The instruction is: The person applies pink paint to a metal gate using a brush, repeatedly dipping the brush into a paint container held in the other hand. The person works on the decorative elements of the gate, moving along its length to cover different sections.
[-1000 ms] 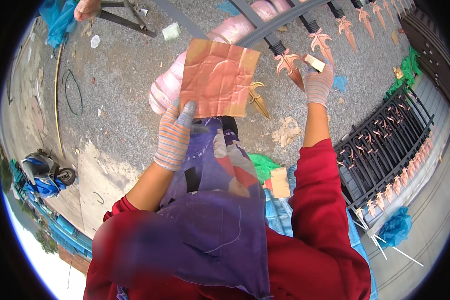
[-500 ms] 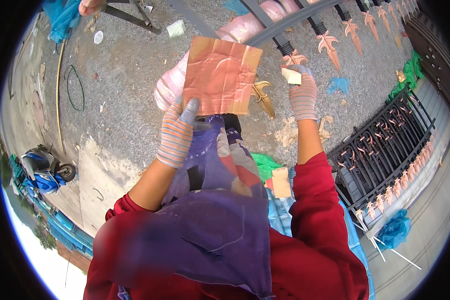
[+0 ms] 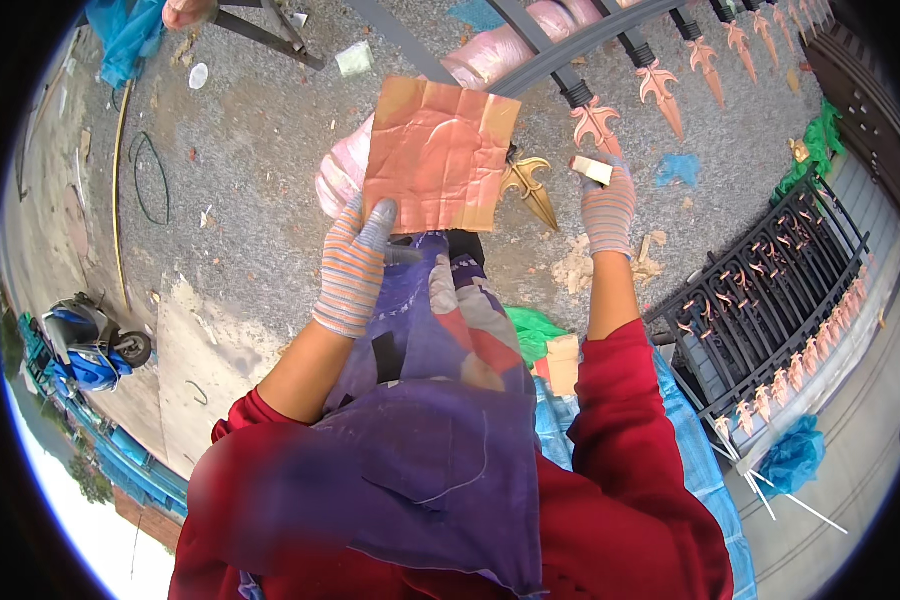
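Observation:
My left hand [image 3: 352, 270], in a striped knit glove, grips the lower left edge of a square cardboard sheet [image 3: 438, 160] smeared with copper-coloured paint. My gloved right hand [image 3: 610, 210] pinches a small cream foam sponge [image 3: 594, 171] with a reddish end. Just beyond the sponge is a copper-coloured spear-shaped finial [image 3: 596, 122] on a dark metal bar; a small gap seems to separate them. A gold finial [image 3: 532, 186] shows to the right of the cardboard, partly hidden by it.
Across the top runs a dark metal fence panel [image 3: 580, 42] over a pink wrapped roll [image 3: 490, 55]. More fence panels [image 3: 770, 290] with copper tips lie at right. Foam scraps [image 3: 575, 268], green plastic [image 3: 532, 330] and blue plastic [image 3: 792, 455] lie about. A motorbike [image 3: 85, 340] stands at left.
My right hand has drawn back slightly from the finial toward me, and the sponge has turned, showing its reddish end. The cardboard has barely shifted in my left hand.

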Motion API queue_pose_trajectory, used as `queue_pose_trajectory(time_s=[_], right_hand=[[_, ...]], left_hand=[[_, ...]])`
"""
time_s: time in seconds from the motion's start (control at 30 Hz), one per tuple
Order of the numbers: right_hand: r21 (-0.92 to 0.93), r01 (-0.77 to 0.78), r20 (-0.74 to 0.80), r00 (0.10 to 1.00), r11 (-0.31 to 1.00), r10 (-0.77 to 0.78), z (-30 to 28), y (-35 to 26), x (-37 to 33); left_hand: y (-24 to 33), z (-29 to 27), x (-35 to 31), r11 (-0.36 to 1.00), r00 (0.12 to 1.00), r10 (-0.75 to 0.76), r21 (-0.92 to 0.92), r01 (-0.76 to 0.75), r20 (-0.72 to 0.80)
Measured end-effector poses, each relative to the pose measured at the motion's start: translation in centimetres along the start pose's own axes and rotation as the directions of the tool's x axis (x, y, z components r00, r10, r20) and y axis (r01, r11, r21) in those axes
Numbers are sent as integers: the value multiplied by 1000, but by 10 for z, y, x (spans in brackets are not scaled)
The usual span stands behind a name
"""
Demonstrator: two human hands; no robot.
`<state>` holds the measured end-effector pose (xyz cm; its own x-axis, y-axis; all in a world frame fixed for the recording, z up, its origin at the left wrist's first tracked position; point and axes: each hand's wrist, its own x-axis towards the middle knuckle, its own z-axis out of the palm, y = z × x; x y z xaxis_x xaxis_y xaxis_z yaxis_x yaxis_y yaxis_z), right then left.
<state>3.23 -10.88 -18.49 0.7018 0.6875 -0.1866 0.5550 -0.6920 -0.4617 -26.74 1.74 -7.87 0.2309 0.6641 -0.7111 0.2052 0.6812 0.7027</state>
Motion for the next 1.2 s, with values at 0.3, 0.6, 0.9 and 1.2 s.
queue_pose_trajectory(time_s=[0.3, 0.6, 0.9, 1.2], right_hand=[[-105, 143, -164, 974, 984, -159, -2, -40, 39], [-144, 82, -161, 981, 986, -105, -11, -33, 44], [-154, -15, -193, 981, 988, -15, 2, 18, 25], [114, -223, -165, 957, 968, 240, -42, -2, -72]], left_hand=[[12, 2, -12, 999, 999, -37, -22, 37, 5], [0, -14, -18, 999, 1000, 17, -29, -18, -7], [11, -21, -35, 991, 1000, -4, -136, 8, 25], [29, -41, -55, 959, 998, 55, -281, -41, 40]])
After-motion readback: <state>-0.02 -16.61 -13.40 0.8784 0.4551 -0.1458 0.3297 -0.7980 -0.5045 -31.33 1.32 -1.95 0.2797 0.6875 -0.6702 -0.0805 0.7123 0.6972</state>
